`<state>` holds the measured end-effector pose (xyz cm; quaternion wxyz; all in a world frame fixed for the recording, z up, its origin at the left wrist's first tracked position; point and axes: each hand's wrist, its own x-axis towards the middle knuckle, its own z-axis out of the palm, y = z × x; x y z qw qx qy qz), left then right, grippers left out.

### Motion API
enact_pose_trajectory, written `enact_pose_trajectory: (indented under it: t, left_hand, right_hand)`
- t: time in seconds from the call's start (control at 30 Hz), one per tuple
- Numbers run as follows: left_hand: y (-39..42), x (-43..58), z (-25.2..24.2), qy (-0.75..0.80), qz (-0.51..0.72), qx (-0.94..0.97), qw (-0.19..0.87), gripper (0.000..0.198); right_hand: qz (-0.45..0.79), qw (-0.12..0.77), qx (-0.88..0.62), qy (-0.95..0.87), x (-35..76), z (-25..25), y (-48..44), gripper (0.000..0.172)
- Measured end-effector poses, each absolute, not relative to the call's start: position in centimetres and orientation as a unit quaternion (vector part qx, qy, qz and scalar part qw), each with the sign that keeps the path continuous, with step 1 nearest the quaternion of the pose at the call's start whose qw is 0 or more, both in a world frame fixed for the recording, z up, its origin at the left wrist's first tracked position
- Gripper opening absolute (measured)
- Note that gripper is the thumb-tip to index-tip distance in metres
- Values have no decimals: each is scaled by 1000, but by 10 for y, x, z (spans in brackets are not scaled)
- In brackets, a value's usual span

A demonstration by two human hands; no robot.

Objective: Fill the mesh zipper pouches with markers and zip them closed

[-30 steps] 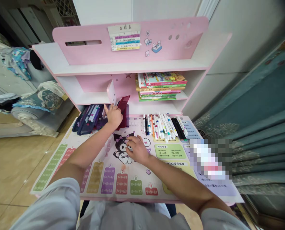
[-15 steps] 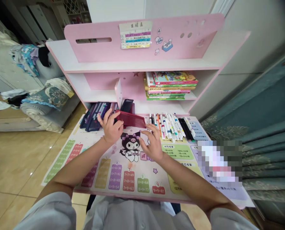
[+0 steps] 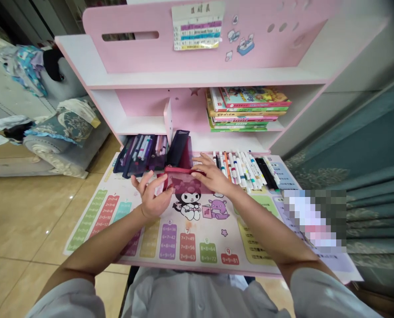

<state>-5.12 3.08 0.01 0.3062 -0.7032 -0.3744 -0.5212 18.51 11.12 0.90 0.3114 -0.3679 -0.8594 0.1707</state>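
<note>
A dark red mesh pencil pouch [image 3: 183, 178] lies on the pink desk, over the printed mat [image 3: 183, 229]. My left hand [image 3: 152, 196] grips the pouch's left end, thumb on its edge and fingers spread. My right hand [image 3: 211, 175] rests on the pouch's right end, fingers curled over its top edge. Just behind stand dark navy pencil cases [image 3: 144, 152] stuffed with pens, and a dark pouch [image 3: 178, 147] stands upright beside them.
A row of markers and pens [image 3: 245, 170] lies at the right of my hands. Stacked books [image 3: 246, 108] fill the lower shelf. A white divider [image 3: 168, 119] stands on that shelf. A sofa with cushions [image 3: 61, 132] is at left, a teal curtain [image 3: 365, 154] at right.
My left hand pulled the red pouch out from beside the navy cases and laid it down on the mat. My right hand moved up from the mat onto the pouch's right end.
</note>
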Motion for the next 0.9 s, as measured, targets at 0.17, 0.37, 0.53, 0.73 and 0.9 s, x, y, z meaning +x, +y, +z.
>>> enact_pose_trajectory:
  t: [0.17, 0.37, 0.53, 0.73, 0.9]
  left_hand:
    - [19, -56, -12, -415, -456, -746, 251, 17]
    - [2, -58, -7, -411, -407, -799, 163, 34]
    - [7, -59, 0, -482, -438, -749, 118, 31]
    - [17, -67, -9, -512, -370, -774, 47, 14]
    - [19, -71, -17, -493, -344, -799, 1, 24]
  right_hand:
    - [170, 331, -364, -854, 184, 5, 94, 25]
    - [112, 347, -373, -853, 189, 12, 66, 23]
    - [35, 342, -372, -862, 195, 7, 52, 18]
    - [-53, 348, -346, -870, 196, -11, 43, 15]
    - [-40, 292, -371, -880, 192, -10, 40, 17]
